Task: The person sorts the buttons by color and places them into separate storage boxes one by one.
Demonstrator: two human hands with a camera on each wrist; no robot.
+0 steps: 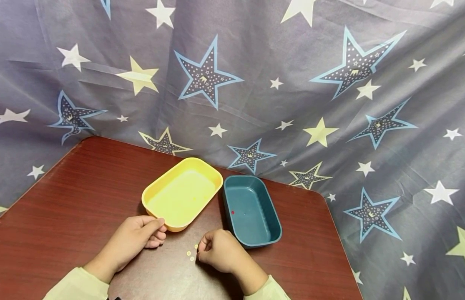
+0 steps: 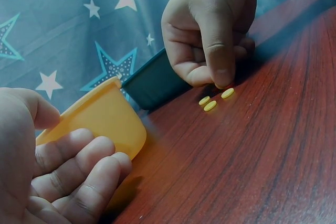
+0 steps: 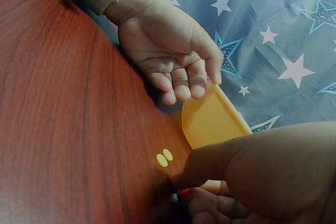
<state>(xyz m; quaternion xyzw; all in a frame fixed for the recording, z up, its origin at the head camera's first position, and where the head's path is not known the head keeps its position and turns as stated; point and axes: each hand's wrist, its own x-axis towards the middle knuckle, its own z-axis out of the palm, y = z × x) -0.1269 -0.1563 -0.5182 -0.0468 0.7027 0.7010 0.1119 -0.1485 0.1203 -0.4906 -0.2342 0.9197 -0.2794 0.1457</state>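
My left hand [image 1: 136,235] pinches the near corner of a yellow plastic bin [image 1: 149,193], thumb on the rim and the other fingers curled beside its outer wall. Just right of that bin, my right hand [image 1: 221,250] is low over the table, thumb and forefinger together. A small yellow tablet [image 2: 220,86] peeks out under its thumb tip in the left wrist view. Beside those fingertips lie three loose yellow tablets [image 2: 210,106]. In the right wrist view something red shows at the fingertips, too blurred to identify.
A dark teal bin [image 1: 251,212] stands right of the yellow one, a small red piece [image 1: 232,212] inside by its left wall. Both rest on a reddish-brown wooden table [image 1: 86,179]. A grey star-patterned cloth [image 1: 255,83] hangs behind the table.
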